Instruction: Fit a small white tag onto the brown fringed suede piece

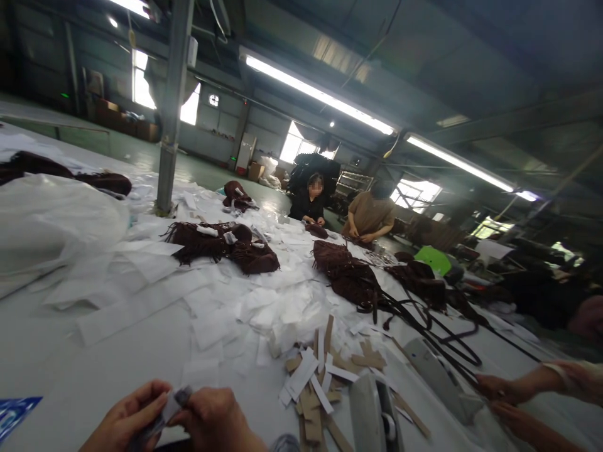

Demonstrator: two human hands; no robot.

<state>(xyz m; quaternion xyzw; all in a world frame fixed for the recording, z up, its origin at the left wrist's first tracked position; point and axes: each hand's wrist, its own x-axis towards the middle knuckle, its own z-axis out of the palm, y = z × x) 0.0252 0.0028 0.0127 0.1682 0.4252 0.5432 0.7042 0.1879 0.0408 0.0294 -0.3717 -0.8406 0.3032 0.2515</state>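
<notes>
At the near edge of the table, my left hand (134, 417) and my right hand (217, 422) are close together. Both are closed on a small grey-and-white wrapped piece (170, 407), pinched between thumbs and fingers. Its exact kind is too blurred to tell. A dark thing shows just below my hands, mostly cut off by the frame. To the right of my hands lies a loose pile of brown cardboard strips (311, 408) and white paper strips (301, 376). Beside that pile stands a grey tape dispenser (372, 414).
A second grey dispenser (438, 376) stands near a co-worker's hands (513, 395) at right. Brown fringed bags (348, 276) with dark straps (438, 333) lie among white sheets (141, 295). A post (170, 113) rises from the table. Two people stand across it. A blue packet (16, 414) is at left.
</notes>
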